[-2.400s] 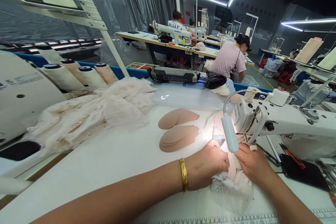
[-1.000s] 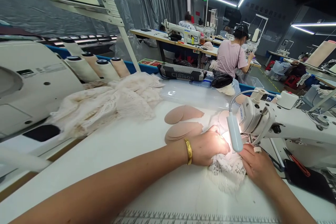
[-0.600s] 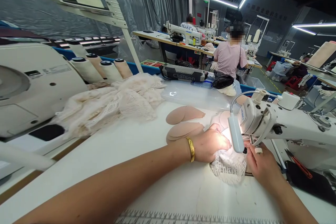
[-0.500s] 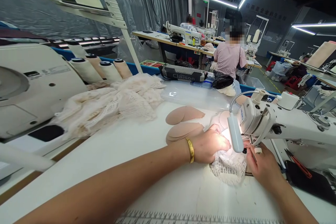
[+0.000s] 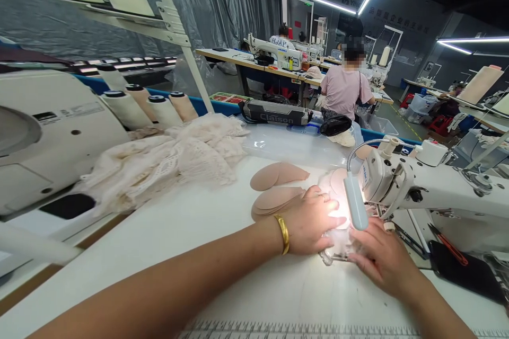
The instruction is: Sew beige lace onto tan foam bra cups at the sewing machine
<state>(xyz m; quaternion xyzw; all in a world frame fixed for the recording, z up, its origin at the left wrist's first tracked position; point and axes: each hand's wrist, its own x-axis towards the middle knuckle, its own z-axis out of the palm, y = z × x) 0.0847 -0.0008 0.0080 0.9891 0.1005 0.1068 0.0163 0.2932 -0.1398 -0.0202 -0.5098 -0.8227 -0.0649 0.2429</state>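
Note:
Under the sewing machine's lamp [image 5: 357, 204] lies a piece of white lace fabric [image 5: 338, 246], brightly lit and partly hidden by my hands. Fingers spread, my left hand [image 5: 312, 222] rests flat on its left side; a gold bangle circles the wrist. My right hand [image 5: 384, 257] touches the fabric's right edge beside the needle area, its thumb apart from the fingers. The white sewing machine [image 5: 417, 183] stands just beyond the right hand. Beige cup-shaped pads [image 5: 274, 201] lie stacked beside my left hand, with more pads [image 5: 280, 175] behind them.
Cream lace fabric [image 5: 178, 153] is heaped at the left, near several thread cones [image 5: 163, 110] and another machine [image 5: 51, 137]. Red-handled snips [image 5: 449, 246] lie on a black item at right. A ruler strip [image 5: 302, 328] runs along the front. A person [image 5: 344, 90] sits ahead.
My left hand has gone from a closed grip on the lace to spread fingers lying flat. The lace's front part has drawn back under the hands. My right hand has shifted slightly left.

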